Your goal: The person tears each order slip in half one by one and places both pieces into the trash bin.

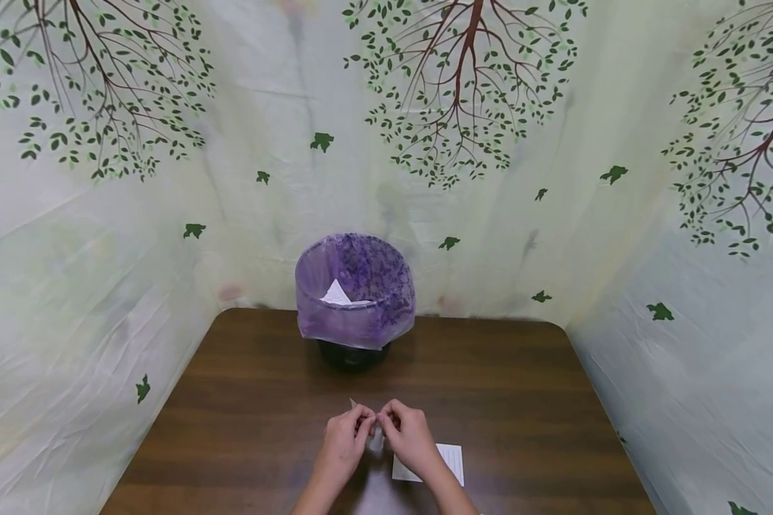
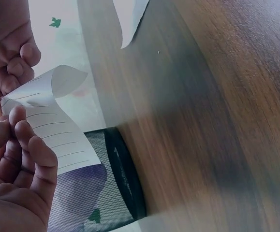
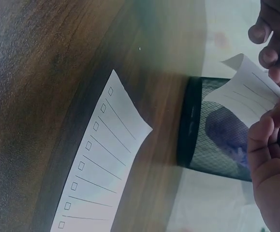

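Observation:
Out over the table, my left hand (image 1: 346,442) and right hand (image 1: 409,439) meet fingertip to fingertip. Between them they pinch a lined white sheet of paper (image 2: 62,130) by its upper edge, one hand on each side of the pinch. The sheet hangs bent, with one corner curling over in the left wrist view. Mostly the hands hide it from the head view. Under my right forearm lies another white paper (image 1: 451,458), printed with lines and a column of small boxes, its corner lifted in the right wrist view.
A black mesh bin (image 2: 123,179) stands at the back of the brown wooden table (image 1: 502,386). Its purple plastic liner (image 1: 354,322) folds over the rim, and white paper (image 1: 336,293) shows inside. A curtain (image 1: 489,214) printed with trees and leaves surrounds the table.

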Demonstrator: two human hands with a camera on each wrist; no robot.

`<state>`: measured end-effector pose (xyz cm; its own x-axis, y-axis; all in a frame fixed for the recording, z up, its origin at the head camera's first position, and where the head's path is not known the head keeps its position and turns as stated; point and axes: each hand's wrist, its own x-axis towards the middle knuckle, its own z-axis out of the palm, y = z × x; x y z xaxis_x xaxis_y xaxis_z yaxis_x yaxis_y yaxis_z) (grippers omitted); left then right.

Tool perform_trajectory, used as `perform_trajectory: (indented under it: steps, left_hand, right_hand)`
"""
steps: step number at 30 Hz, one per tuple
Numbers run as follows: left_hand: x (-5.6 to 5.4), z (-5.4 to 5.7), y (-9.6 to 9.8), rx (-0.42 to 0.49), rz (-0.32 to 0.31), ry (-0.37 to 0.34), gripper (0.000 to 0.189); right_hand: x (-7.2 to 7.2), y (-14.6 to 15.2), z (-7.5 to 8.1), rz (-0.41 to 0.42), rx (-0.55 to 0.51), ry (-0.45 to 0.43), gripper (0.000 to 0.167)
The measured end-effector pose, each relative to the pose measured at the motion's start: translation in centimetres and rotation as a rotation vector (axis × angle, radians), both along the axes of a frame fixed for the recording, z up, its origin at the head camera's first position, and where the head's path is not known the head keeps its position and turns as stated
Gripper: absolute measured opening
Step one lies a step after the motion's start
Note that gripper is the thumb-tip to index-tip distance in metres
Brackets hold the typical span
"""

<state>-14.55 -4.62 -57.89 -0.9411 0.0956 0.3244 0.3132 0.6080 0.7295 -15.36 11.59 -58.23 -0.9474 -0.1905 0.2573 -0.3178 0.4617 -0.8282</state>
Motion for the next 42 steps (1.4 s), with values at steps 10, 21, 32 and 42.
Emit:
perform_trajectory:
  steps: [10,21,32,42]
  left_hand:
    - [-0.1,0.5,0.1,0.027,-0.008,0.009,0.009]
    - [0.3,1.2,0.2,0.071,0.012,0.029,0.012]
    - [0.5,2.3,0.4,0.141,0.035,0.14,0.013]
    - [0.8,2.7,0.2,0.131,0.033,0.119,0.014]
  right_hand:
    - [-0.1,0.1,0.3,-0.014,-0.038,-0.026,0.012]
    - [-0.1,0.3,1.0,-0.054,-0.08,-0.064,0.013]
    - [-0.5,0.9,1.3,-0.094,-0.157,-0.073,0.013]
    - [-0.5,1.4,1.6,-0.14,-0.178,-0.102,0.012]
